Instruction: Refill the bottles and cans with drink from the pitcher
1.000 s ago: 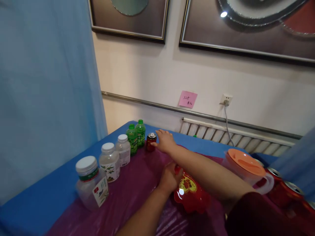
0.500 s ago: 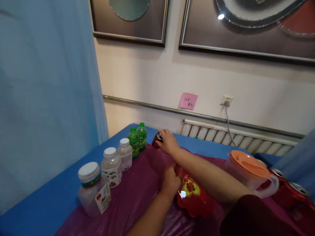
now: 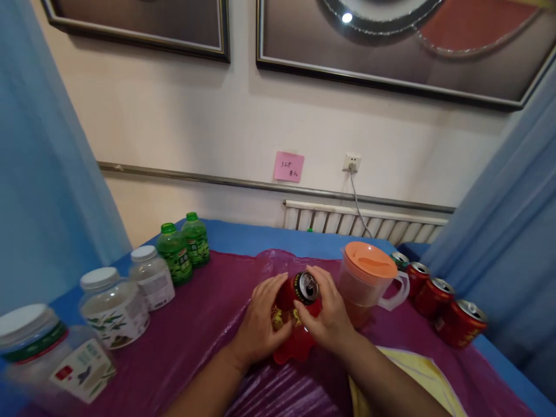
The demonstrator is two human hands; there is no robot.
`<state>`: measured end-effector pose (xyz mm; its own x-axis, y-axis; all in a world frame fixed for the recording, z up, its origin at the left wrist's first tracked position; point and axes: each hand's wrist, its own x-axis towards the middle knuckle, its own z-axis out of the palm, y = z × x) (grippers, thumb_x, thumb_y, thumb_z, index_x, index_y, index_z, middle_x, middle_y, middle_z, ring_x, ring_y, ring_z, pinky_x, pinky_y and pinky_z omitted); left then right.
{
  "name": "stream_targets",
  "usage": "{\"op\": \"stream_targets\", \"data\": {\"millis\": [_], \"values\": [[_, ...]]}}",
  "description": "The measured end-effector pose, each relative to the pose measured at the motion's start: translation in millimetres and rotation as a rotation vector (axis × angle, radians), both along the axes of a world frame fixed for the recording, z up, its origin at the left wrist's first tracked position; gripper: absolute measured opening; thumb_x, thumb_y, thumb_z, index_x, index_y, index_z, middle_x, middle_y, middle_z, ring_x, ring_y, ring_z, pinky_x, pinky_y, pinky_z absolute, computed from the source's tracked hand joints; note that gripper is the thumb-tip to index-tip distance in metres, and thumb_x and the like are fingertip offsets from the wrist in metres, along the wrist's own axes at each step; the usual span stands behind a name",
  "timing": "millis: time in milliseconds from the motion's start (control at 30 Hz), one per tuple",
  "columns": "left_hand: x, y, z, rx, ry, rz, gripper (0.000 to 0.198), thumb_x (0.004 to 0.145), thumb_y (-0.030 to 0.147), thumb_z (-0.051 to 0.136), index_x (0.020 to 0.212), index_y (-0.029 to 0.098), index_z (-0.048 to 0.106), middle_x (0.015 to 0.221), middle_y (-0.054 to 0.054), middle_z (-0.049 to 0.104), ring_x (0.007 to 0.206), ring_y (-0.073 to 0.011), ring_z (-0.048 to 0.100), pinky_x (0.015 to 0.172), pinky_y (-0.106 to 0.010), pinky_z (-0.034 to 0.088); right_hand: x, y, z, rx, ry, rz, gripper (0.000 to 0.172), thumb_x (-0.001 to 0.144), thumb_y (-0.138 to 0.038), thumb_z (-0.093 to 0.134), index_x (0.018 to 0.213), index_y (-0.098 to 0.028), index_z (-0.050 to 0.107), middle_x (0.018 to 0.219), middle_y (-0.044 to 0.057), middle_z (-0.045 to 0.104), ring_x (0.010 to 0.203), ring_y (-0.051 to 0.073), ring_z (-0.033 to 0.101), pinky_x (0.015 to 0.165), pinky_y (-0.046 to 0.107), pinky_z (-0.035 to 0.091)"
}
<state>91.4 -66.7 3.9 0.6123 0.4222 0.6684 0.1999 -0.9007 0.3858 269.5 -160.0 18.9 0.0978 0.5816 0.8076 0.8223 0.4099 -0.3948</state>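
Observation:
A red drink can [image 3: 290,294] with a black band and an opened silver top is tilted over a red scalloped dish [image 3: 295,347] with yellow print. My left hand [image 3: 262,321] wraps the can's left side and lower end. On the other side, my right hand [image 3: 329,315] grips near the rim, with fingers and thumb around the top. The can and my hands hide much of the dish. Right behind my right hand stands a clear plastic pitcher [image 3: 354,286] with an orange lid and some liquid inside.
Several lidded jars [image 3: 117,313] and two green bottles [image 3: 176,258] line the left. Several cans [image 3: 434,298] stand in a row on the right. A yellow cloth [image 3: 417,370] lies under my right forearm, on purple plastic sheeting [image 3: 182,341]. A radiator [image 3: 330,217] is behind the table.
The can has come from the far side of the table, near the green bottles, to above the dish. My left hand has joined my right on it. The view has swung right.

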Motion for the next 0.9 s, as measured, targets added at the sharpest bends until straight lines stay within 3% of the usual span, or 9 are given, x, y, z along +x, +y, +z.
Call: {"op": "stream_targets", "data": {"millis": [300, 433, 567, 733, 900], "values": [[6.3, -3.0, 7.0, -0.141, 0.117, -0.062, 0.064, 0.085, 0.047, 0.066, 0.144, 0.026, 0.051, 0.137, -0.012, 0.064, 0.124, -0.0315, 0.06, 0.108, -0.048, 0.047, 5.8, -16.2, -14.9, -0.037, 0.01, 0.186, 0.08, 0.085, -0.021, 0.064, 0.156, -0.028, 0.028, 0.146, 0.012, 0.054, 0.139, 0.03, 0.05, 0.113, 0.052, 0.048], [7.6, -2.9, 4.5, -0.187, 0.07, -0.072, 0.065, 0.084, 0.062, 0.067, 0.136, 0.025, 0.055, 0.133, -0.013, 0.065, 0.122, -0.0316, 0.061, 0.106, -0.047, 0.048, -0.2, -16.9, -20.2, -0.052, 0.048, 0.117, 0.087, 0.087, -0.033, 0.07, 0.158, -0.026, 0.021, 0.151, 0.016, 0.047, 0.142, 0.033, 0.045, 0.114, 0.056, 0.046], [7.8, -1.7, 2.9, -0.191, 0.027, -0.072, 0.073, 0.081, 0.074, 0.064, 0.134, 0.024, 0.055, 0.132, -0.013, 0.065, 0.121, -0.0314, 0.061, 0.106, -0.046, 0.048, -3.2, -13.1, -24.5, -0.047, 0.131, 0.061, 0.087, 0.082, -0.047, 0.077, 0.152, -0.024, 0.031, 0.14, 0.016, 0.056, 0.128, 0.033, 0.057, 0.106, 0.054, 0.051], [5.7, -1.4, 4.0, -0.201, 0.068, -0.083, 0.066, 0.085, 0.059, 0.069, 0.139, 0.026, 0.051, 0.139, -0.012, 0.061, 0.129, -0.0308, 0.057, 0.112, -0.048, 0.044, -3.2, -14.5, -21.4, -0.071, 0.181, 0.079, 0.07, 0.083, -0.039, 0.075, 0.143, -0.025, 0.041, 0.133, 0.013, 0.062, 0.122, 0.03, 0.061, 0.104, 0.049, 0.053], [3.6, -3.1, 8.5, -0.296, 0.151, -0.117, 0.073, 0.087, 0.048, 0.07, 0.149, 0.024, 0.041, 0.147, -0.014, 0.055, 0.133, -0.0311, 0.055, 0.113, -0.048, 0.043, 2.8, -14.5, -19.8, -0.157, 0.238, 0.147, 0.072, 0.083, -0.035, 0.074, 0.145, -0.023, 0.039, 0.136, 0.013, 0.062, 0.123, 0.028, 0.062, 0.105, 0.046, 0.053]]}}
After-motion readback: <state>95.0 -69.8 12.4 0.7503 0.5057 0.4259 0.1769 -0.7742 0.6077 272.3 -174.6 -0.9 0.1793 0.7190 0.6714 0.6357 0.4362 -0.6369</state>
